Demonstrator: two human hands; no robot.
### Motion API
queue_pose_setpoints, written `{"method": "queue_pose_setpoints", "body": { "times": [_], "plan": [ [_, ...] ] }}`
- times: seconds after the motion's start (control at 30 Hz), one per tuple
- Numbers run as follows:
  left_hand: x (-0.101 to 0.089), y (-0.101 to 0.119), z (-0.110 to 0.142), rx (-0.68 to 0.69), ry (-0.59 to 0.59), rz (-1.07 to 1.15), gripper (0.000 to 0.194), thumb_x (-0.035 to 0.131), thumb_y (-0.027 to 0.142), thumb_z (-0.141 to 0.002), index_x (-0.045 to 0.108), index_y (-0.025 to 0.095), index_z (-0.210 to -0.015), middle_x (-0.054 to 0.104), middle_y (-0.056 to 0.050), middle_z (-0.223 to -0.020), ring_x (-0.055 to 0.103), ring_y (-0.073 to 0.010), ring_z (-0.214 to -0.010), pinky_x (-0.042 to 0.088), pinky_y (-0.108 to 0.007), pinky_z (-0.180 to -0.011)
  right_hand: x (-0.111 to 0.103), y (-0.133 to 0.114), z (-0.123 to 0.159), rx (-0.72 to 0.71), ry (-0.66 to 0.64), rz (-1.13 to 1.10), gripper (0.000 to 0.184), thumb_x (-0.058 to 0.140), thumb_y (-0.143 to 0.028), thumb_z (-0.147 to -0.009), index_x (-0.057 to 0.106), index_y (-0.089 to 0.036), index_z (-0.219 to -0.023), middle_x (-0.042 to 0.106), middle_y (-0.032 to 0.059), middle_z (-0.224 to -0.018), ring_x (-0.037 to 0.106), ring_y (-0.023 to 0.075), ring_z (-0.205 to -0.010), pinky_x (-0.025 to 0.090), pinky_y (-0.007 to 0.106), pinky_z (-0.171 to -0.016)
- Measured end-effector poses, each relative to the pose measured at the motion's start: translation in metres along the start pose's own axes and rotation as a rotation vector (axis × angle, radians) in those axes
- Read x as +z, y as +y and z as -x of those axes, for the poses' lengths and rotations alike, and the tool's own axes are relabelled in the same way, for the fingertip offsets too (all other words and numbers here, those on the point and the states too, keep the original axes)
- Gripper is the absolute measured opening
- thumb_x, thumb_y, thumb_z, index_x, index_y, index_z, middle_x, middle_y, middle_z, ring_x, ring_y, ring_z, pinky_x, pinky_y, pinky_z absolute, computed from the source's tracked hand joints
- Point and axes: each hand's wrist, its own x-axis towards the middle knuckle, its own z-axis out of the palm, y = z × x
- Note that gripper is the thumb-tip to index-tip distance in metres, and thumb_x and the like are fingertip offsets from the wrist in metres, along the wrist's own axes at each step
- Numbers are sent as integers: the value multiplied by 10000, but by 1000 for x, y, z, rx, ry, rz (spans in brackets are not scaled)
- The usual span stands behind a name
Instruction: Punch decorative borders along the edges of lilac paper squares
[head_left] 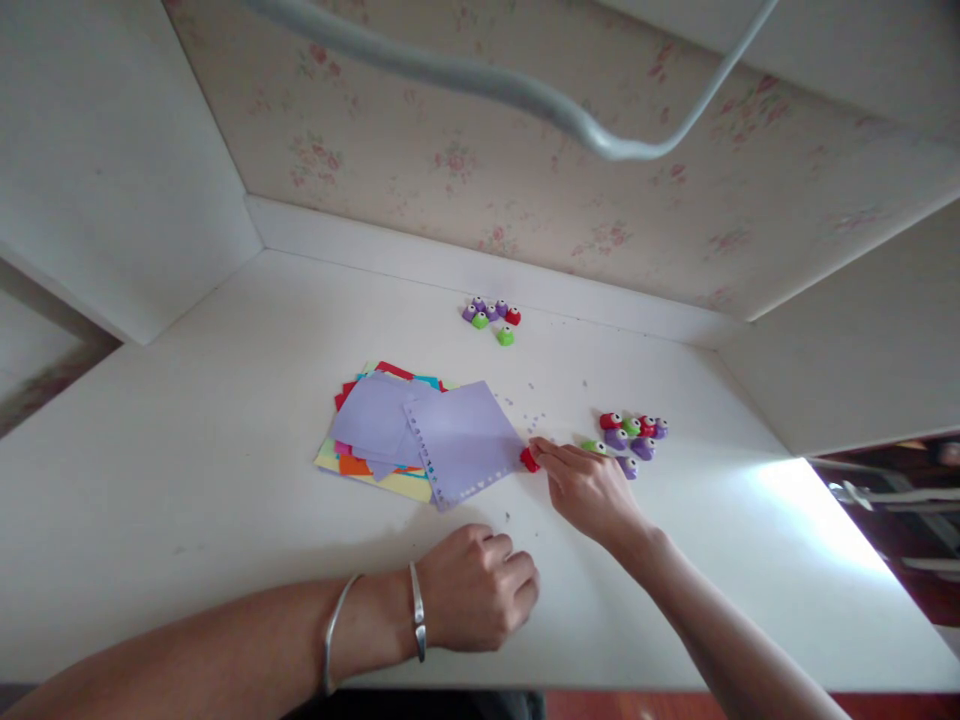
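My right hand [585, 490] rests on the white table with its fingers closed round a small red paper punch [529, 460], right at the corner of a lilac paper sheet [465, 440] that has punched holes along its edges. My left hand [480, 585] lies in front of that sheet, curled into a loose fist with nothing visible in it; two silver bangles sit on its wrist. The lilac sheet lies on a stack of coloured papers [375, 440].
A cluster of small punches [634, 435] in red, green and purple sits just right of my right hand. Another cluster of punches [491, 318] lies near the back wall. Tiny paper bits [534, 405] are scattered by the sheet. A grey cable [525, 90] hangs overhead.
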Motion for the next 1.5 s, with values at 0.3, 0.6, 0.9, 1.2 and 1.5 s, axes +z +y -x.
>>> {"method": "queue_pose_setpoints", "body": {
  "times": [0.3,0.6,0.9,1.2,1.5],
  "plan": [
    [0,2,-1,-16,-20,17,85,556,234,-886,585,158,-911,580,-26,-796,555,-196,-691,453,-354,-527,0,2,-1,-19,-38,36,426,440,12,-788,724,-196,-1029,743,39,-1129,712,164,-764,487,255,-571],
    [-1,3,1,-37,-59,23,81,563,238,-886,571,164,-918,577,-28,-828,556,-199,-717,468,-360,-552,-5,2,-3,-22,-71,61,416,435,17,-801,718,-194,-1021,754,16,-1089,695,157,-714,447,274,-548],
    [-2,1,2,-88,-93,29,80,528,229,-906,567,171,-944,579,-38,-864,558,-207,-757,453,-357,-557,-5,5,-4,-51,-80,57,398,433,6,-818,715,-194,-1014,753,15,-1095,692,163,-718,444,291,-559],
    [-5,-2,-3,-132,-69,4,104,510,244,-927,566,160,-951,588,-57,-898,561,-215,-818,444,-365,-617,-4,5,-4,-36,-63,21,410,442,9,-801,719,-196,-1023,753,43,-1094,693,164,-718,445,274,-558],
    [-2,-2,-4,-123,-101,-24,123,536,247,-910,575,154,-980,568,-51,-894,546,-224,-813,450,-383,-615,-2,7,-2,-51,-52,12,420,418,8,-801,712,-188,-1027,750,40,-1107,702,161,-756,480,270,-593]
  ]
}}
